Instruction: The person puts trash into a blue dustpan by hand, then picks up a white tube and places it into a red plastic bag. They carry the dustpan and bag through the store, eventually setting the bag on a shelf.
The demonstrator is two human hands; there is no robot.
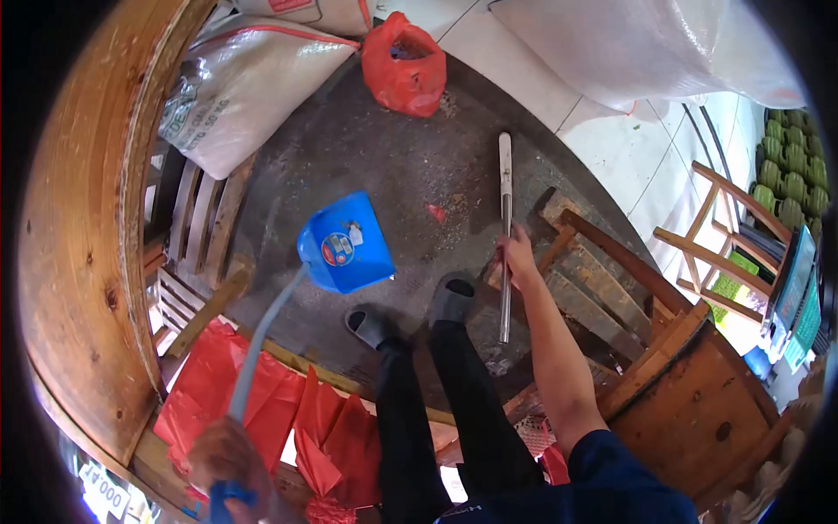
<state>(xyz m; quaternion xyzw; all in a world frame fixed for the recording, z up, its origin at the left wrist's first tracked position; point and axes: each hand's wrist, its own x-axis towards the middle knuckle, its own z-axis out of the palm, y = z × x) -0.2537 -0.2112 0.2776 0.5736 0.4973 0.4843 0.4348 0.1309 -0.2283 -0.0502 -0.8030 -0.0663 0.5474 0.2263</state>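
My left hand [229,458] is wrapped round the handle of a blue dustpan [349,244] at the lower left. The pan lies low over the dark floor, left of my feet, with a round label and a pale scrap on it. On the right, my right hand [517,255] holds a long metal pole [506,218] with a pale upper part. Small debris and a red scrap [436,212] lie on the floor between the pan and the pole.
A red plastic bag [404,65] and a white sack [253,87] stand ahead. Wooden slats [602,297] are at right, near a wooden stool [720,244]. Red plastic sheets [262,384] hang at lower left. Grey sandals [454,297] are on my feet.
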